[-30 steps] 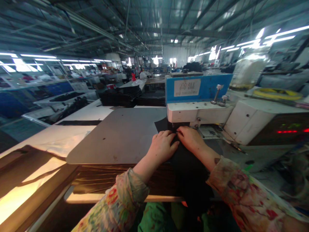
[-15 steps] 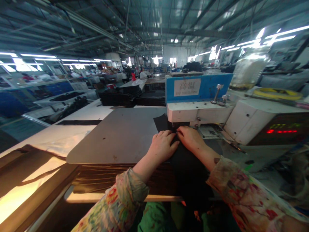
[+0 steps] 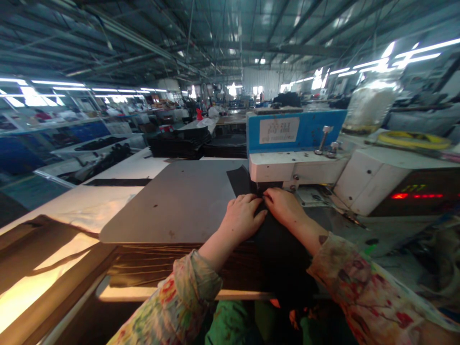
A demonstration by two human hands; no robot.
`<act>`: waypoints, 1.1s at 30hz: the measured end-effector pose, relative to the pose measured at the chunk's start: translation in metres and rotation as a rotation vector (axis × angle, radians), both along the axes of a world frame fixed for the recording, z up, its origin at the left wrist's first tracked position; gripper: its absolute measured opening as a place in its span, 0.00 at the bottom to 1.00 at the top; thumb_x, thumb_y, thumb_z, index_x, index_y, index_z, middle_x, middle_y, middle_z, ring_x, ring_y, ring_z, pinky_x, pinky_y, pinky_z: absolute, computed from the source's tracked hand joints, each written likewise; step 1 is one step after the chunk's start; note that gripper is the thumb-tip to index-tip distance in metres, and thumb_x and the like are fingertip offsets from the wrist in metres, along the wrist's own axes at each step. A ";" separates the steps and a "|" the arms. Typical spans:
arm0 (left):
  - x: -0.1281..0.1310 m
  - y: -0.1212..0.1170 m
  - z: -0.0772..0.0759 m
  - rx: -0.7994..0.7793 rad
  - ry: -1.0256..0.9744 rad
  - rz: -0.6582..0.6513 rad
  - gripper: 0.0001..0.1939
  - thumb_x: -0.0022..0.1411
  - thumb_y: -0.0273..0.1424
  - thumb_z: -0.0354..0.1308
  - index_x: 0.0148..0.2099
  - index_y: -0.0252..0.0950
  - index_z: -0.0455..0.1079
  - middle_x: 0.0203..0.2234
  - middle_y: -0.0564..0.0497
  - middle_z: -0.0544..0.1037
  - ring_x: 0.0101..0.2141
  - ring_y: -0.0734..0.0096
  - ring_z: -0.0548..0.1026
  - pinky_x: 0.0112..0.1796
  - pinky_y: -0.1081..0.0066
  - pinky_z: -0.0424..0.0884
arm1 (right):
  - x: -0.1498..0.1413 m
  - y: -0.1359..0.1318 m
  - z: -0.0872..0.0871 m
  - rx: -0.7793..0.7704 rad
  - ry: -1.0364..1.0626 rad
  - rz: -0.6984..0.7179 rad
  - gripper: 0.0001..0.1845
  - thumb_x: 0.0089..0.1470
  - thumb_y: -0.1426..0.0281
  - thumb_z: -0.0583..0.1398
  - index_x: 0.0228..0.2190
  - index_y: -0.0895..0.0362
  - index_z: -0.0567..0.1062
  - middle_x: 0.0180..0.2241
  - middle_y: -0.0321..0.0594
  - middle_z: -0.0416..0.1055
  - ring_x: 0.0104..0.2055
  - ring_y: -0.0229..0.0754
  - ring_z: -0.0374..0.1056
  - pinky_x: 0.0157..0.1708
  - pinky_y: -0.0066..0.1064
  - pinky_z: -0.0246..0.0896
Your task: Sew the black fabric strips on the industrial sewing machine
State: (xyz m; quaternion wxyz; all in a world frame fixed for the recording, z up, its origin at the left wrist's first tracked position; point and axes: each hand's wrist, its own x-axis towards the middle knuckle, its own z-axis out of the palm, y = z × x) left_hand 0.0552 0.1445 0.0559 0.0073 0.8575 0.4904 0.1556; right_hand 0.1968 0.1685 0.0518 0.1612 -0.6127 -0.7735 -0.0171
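left hand [image 3: 241,218], right hand [image 3: 285,205]: narrow grips, both holding 1 long black fabric panel [image 3: 282,249], lower centre of frame, by white metal machine head [image 3: 273,167]. advise: panel flat, fingertips clear.

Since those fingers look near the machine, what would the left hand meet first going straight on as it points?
Probably the fingertips of the right hand, close ahead, with the machine's white head just beyond; depth is hard to judge.
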 end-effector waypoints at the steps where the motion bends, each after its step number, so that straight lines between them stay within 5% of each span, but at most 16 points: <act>1: 0.000 0.000 0.000 0.004 0.000 -0.001 0.18 0.60 0.40 0.44 0.49 0.42 0.64 0.48 0.51 0.68 0.48 0.63 0.63 0.45 0.64 0.62 | 0.000 0.000 0.000 0.002 -0.001 0.000 0.11 0.55 0.71 0.50 0.36 0.57 0.71 0.37 0.43 0.71 0.38 0.41 0.67 0.36 0.28 0.56; 33: -0.001 0.002 -0.004 0.057 -0.020 -0.017 0.17 0.59 0.40 0.46 0.47 0.40 0.65 0.46 0.51 0.69 0.46 0.62 0.65 0.44 0.64 0.63 | 0.000 0.000 -0.001 0.036 -0.028 0.013 0.11 0.55 0.71 0.49 0.34 0.58 0.71 0.34 0.42 0.71 0.36 0.40 0.67 0.33 0.28 0.54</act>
